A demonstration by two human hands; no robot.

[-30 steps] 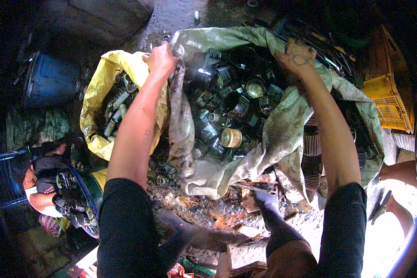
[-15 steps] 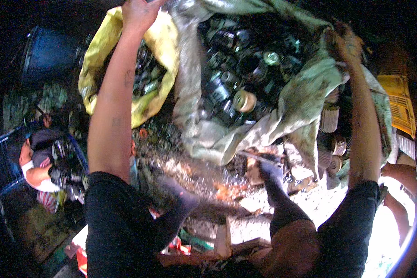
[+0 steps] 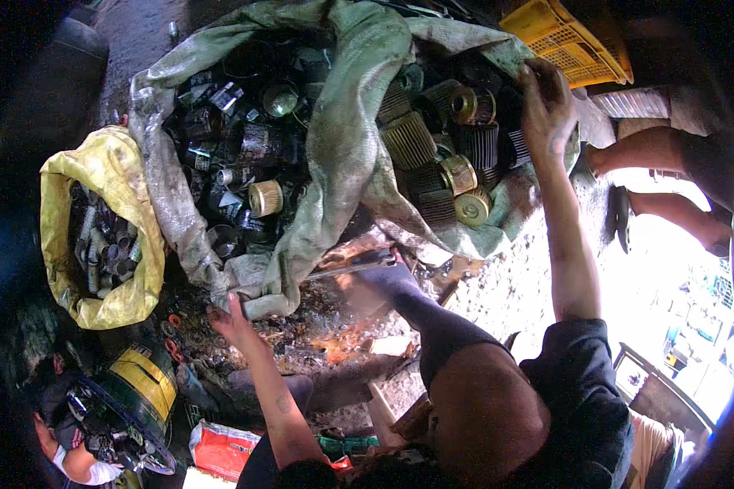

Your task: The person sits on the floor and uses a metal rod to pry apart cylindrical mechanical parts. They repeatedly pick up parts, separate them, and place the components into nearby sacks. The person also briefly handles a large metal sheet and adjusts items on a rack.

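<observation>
A wide whitish woven sack (image 3: 357,106) with a rolled rim holds dark cylindrical canisters and a cream pleated filter (image 3: 265,198). At its near left corner my left hand (image 3: 235,322) grips the rim, thumb uppermost; its other fingers are partly hidden. Beside it on the right, a second whitish sack (image 3: 485,240) contains several pleated cartridge filters (image 3: 409,140), some with yellowish end caps. My right hand (image 3: 546,106) is closed over that sack's far right rim, with the arm stretched forward.
A yellow sack (image 3: 57,236) of small metal tubes stands at the left. Below it are a yellow-banded drum (image 3: 143,379) and a person (image 3: 77,460) at work. A yellow crate (image 3: 567,41) lies at the far right, near another person's legs (image 3: 652,155). Wet debris (image 3: 326,346) covers the near ground.
The view has swung right, bringing the right sack of filters into full sight. My left hand has come from the far side to the middle sack's near corner; my right hand is now on the right sack.
</observation>
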